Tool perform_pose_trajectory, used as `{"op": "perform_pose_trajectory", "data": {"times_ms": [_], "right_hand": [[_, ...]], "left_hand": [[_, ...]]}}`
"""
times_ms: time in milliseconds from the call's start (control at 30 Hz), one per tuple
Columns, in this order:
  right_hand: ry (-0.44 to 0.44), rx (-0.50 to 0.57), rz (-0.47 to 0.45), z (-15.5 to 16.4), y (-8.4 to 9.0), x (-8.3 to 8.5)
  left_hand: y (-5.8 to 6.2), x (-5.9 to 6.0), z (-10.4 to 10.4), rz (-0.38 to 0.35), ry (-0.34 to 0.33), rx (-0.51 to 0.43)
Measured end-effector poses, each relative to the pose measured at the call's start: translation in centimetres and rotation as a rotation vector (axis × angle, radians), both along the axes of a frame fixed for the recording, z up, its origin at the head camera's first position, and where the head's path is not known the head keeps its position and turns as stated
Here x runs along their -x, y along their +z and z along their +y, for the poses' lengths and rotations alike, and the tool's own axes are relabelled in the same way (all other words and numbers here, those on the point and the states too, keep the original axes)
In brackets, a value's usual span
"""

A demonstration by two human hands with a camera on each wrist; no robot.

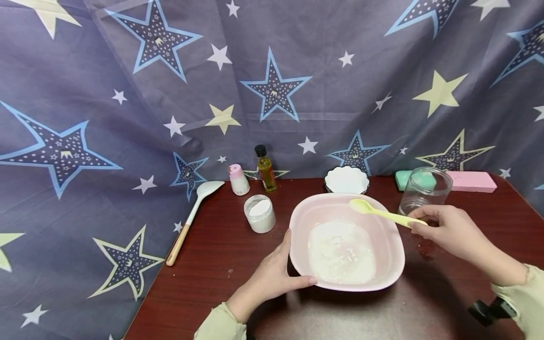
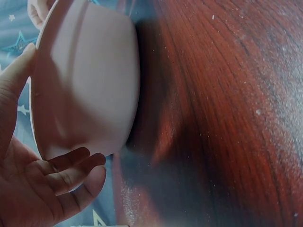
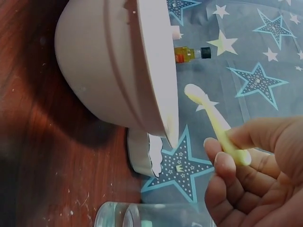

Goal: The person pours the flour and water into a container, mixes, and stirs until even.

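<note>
**Pink bowl steadied, yellow spoon held over its rim**

Dark red wood shows bare along the table (image 1: 204, 283) at its 7 o'clock corner, and the left edge runs close beside a white spatula (image 1: 193, 215) whose wooden handle lies partly off it. At 11 o'clock stand a pink-capped bottle (image 1: 239, 180), an oil bottle (image 1: 266, 169) and a small white jar (image 1: 259, 213).

The left hand (image 1: 272, 276) cups the pink bowl (image 1: 346, 241) at its 8 o'clock rim, thumb on the lip, fingers loosely spread against the wall. White powder (image 1: 340, 252) lies inside.

A scalloped white dish (image 1: 346, 180) sits just beyond the bowl at 12 o'clock. The right hand (image 1: 450, 231) pinches the yellow spoon (image 1: 384, 213) by its handle end, its bowl over the rim at 1 o'clock. A clear glass jar (image 1: 424, 190) stands just behind that hand; green and pink blocks (image 1: 446, 181) line the far edge.
</note>
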State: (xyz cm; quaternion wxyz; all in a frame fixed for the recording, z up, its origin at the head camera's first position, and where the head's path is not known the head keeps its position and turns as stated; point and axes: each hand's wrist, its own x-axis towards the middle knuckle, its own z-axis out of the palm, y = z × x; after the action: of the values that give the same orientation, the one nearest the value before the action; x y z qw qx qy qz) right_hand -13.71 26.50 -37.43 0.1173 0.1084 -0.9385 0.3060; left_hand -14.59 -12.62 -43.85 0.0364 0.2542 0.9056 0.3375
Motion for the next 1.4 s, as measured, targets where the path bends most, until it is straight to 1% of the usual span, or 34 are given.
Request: {"op": "perform_pose_trajectory", "data": {"times_ms": [200,433,600,800,1033,1200,1400], "right_hand": [[0.001,0.000,-0.031,-1.0,-0.1,1.0],[0.008,0.005,0.015,-1.7,-1.0,1.9],[0.017,0.018,0.005,-2.3,-1.6,2.2],[0.029,0.056,-0.044,-2.7,-2.1,1.9],[0.046,0.082,-0.071,-3.1,-2.5,1.1],[0.112,0.132,-0.069,-3.7,-2.6,0.4],[0.202,0.184,-0.050,-5.1,-2.5,-0.1]], "left_hand": [[0.0,0.0,0.0,-0.005,-0.002,-0.008],[0.0,0.0,0.1,-0.010,0.005,-0.008],[0.0,-0.1,0.1,-0.007,0.018,0.013],[0.0,-0.1,0.2,-0.009,0.024,0.011],[-0.2,0.0,0.2,-0.011,0.019,0.006],[-0.2,0.0,0.1,-0.017,0.019,0.006],[-0.2,0.0,0.1,-0.020,0.023,0.010]]}}
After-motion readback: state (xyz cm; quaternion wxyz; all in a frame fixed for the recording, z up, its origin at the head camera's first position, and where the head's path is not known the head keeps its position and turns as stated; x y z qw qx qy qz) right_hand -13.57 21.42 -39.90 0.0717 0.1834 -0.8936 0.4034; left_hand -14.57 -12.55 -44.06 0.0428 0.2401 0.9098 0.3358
